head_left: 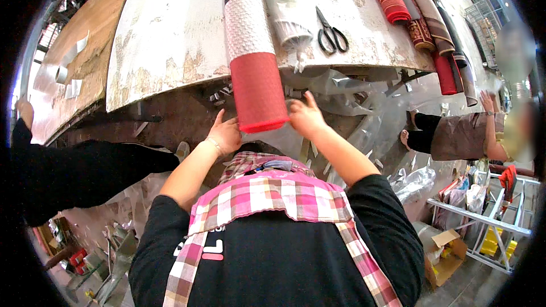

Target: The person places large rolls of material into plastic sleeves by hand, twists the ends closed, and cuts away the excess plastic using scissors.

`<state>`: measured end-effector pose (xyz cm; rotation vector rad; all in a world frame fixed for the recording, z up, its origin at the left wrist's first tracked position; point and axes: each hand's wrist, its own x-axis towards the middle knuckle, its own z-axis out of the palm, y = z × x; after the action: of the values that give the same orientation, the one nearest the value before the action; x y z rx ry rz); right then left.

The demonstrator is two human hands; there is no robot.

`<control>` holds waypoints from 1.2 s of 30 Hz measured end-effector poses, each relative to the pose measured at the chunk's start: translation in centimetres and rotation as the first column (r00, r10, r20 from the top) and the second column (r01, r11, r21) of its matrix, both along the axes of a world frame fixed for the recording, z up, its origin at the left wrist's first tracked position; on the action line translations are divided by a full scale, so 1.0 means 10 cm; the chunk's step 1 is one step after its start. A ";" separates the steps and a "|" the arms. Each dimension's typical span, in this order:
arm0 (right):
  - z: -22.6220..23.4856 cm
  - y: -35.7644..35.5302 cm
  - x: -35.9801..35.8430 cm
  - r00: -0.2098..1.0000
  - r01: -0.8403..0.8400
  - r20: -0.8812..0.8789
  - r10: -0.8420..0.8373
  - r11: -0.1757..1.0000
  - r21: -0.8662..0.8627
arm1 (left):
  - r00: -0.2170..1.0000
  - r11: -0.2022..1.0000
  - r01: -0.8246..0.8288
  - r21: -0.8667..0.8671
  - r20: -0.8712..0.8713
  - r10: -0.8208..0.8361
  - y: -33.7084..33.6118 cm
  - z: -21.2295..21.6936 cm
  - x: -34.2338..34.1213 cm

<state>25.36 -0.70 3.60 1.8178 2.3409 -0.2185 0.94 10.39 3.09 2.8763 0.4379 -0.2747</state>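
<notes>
Had the red-and-white roll (pixel 259 88) straight ahead at twelve o'clock, lying lengthwise on the worktable (pixel 170 40), its red end jutting past the near edge. Held the left hand (pixel 223 137) at about eight o'clock of that end and the right hand (pixel 307 118) at about three, both with loosely open fingers, close against the sides; could not tell of any actual grip. Judged the winding finished from the neat round shape; could not make out any film over the white part, so could not judge the work left. Saw, just beside it toward one o'clock, a second roll (pixel 289 11) in clear plastic, then black-handled scissors (pixel 331 38), with patterned rolls (pixel 392 0) beyond. Noted worn, chipped white paint underneath, and a brown board (pixel 96 28) at ten o'clock. Found crumpled clear plastic (pixel 414 185) on the floor toward four o'clock, near a metal rack (pixel 483 220) and an open cardboard box (pixel 446 270); a co-worker (pixel 463 136) at three; another person's black-clad leg (pixel 108 170) at nine.
</notes>
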 end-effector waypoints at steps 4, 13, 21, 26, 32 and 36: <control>0.68 0.23 0.17 0.918 -0.080 -0.379 0.118 0.990 0.115 | 0.958 0.705 0.004 -0.710 0.204 0.200 0.48 0.60 -0.04; 0.16 0.82 0.15 -0.046 0.399 -0.733 -0.679 0.660 -0.636 | 0.979 0.825 -0.203 -0.527 -0.135 0.154 0.81 -0.09 0.24; 0.05 0.87 0.20 -0.578 0.191 -0.567 -0.587 0.578 -0.793 | 0.415 -0.329 -0.486 -0.810 -0.545 0.729 0.94 -0.11 0.68; 0.01 1.21 0.02 -0.758 0.311 -0.429 -0.491 0.306 -0.900 | 0.917 0.718 -0.020 -0.696 0.273 0.291 1.02 -0.73 0.79; 0.99 0.12 0.10 -0.705 0.225 -0.240 -0.667 0.111 -0.968 | 0.987 0.539 0.140 -0.831 0.076 -0.138 0.03 -0.12 0.91; 0.96 -1.44 -0.16 -0.717 0.199 -0.237 -0.656 0.134 -0.971 | 0.989 -0.090 -0.131 -0.987 -0.124 -0.078 -0.01 -0.55 0.97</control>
<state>23.71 -15.12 13.15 2.9001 -0.3578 -2.8205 10.61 10.30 -2.45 1.2200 0.1256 -0.5166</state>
